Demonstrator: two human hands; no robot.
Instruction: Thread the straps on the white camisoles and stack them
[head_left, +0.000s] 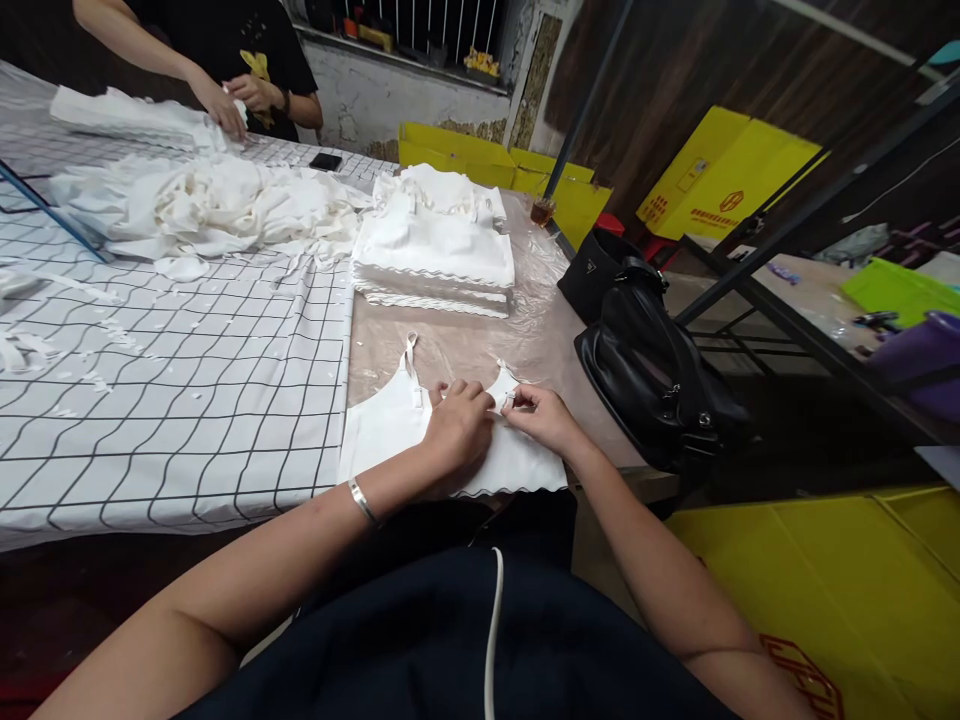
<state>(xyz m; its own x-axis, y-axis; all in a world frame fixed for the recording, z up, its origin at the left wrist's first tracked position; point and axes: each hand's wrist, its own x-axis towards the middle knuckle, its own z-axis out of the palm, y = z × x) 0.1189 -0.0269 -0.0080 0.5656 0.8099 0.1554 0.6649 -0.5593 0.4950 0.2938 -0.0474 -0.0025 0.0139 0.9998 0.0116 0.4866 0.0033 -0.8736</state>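
Observation:
A white camisole top (382, 430) with thin shoulder straps and a wavy hem lies flat at the table's front edge. My left hand (459, 425) rests on its middle with the fingers curled and closed on the fabric near the neckline; its fingertips are partly hidden. Close beside it, my right hand (546, 415) pinches the camisole's right shoulder strap (509, 398) between thumb and fingers. The left strap (410, 360) stretches out loose beyond the top. Behind it stands a stack of folded white tops (435, 250) with wavy edges.
To the left spreads a checked tablecloth (247, 400) with a heap of white fabric (225, 205) and scraps. Across it, another person's hands (236, 100) handle white pieces near a phone (325, 161). Black bags (637, 340) sit at the right edge; yellow boxes (825, 580) stand around.

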